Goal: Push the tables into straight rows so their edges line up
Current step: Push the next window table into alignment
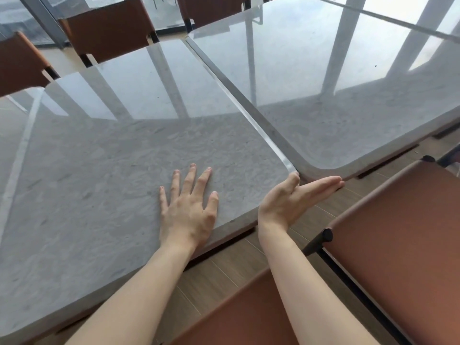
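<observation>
At the near edge of the left desk my left hand lies flat, palm down, fingers spread and straight on the grey stone top, gripping nothing. That desk stretches away from me with its long side running up and to the left. Just right of this hand, at the desk's near right corner, my right hand stands on edge, fingers straight and together, thumb tip touching the corner; it holds nothing either. Its fingers reach along under the rounded corner of the right desk, whether touching it I cannot tell. Between the two desks runs a narrow seam, and the left desk's near edge sits closer to me than the right desk's, so I judge the edges are not yet lined up. My right hand is the nearer one to that step. Right of it stands a brown chair. No containers are in view.
</observation>
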The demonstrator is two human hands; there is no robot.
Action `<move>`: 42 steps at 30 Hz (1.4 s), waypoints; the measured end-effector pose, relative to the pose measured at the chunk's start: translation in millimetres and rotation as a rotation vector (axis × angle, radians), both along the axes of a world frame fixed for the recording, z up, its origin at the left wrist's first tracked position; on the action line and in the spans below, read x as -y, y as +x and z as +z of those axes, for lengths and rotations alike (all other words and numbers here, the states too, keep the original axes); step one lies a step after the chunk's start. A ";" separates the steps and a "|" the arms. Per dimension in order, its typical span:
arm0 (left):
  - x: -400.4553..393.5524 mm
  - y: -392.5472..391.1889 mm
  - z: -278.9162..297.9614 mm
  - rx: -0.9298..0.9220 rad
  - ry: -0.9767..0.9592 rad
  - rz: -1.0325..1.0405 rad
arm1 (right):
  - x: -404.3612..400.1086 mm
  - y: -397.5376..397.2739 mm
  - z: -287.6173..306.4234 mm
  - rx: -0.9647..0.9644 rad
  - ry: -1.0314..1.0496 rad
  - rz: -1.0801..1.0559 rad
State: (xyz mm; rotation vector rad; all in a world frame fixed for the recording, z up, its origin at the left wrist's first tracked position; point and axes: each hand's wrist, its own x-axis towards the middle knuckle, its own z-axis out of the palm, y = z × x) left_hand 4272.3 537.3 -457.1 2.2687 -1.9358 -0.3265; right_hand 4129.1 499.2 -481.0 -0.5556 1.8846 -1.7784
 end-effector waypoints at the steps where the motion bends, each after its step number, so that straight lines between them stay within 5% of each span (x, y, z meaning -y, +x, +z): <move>1: -0.2 -0.9 0.0 0.001 0.004 0.001 | -0.9 -0.5 1.2 -0.007 0.013 0.010; 6: -1.5 0.5 3.4 0.001 0.039 -0.009 | -15.5 -18.3 10.0 -0.141 0.231 0.262; 8: -3.3 -1.2 3.2 0.016 0.056 -0.023 | -29.5 -21.7 16.8 -0.345 0.299 0.415; 11: 3.7 8.5 2.9 -0.015 0.078 -0.082 | -44.2 -3.2 31.3 -0.801 0.112 0.639; 14: 9.6 61.6 24.6 -0.176 0.135 -0.218 | -54.7 32.1 40.0 -0.901 0.099 0.978; 18: -54.7 152.2 29.8 0.075 0.237 -0.193 | -73.3 54.5 18.7 -1.247 0.238 1.231; 22: -117.2 212.0 31.0 0.103 0.262 -0.185 | -72.6 65.8 32.8 -1.353 0.442 1.221; 27: -166.6 297.3 39.8 0.134 0.127 0.318 | -74.5 117.4 65.6 -1.351 0.728 1.239; 33: -238.6 324.0 7.0 0.039 0.264 0.593 | -149.9 230.5 60.8 -1.364 0.074 1.618; 42: -242.5 324.9 2.1 -0.082 0.228 0.564 | -192.2 288.2 32.7 -1.547 0.134 1.720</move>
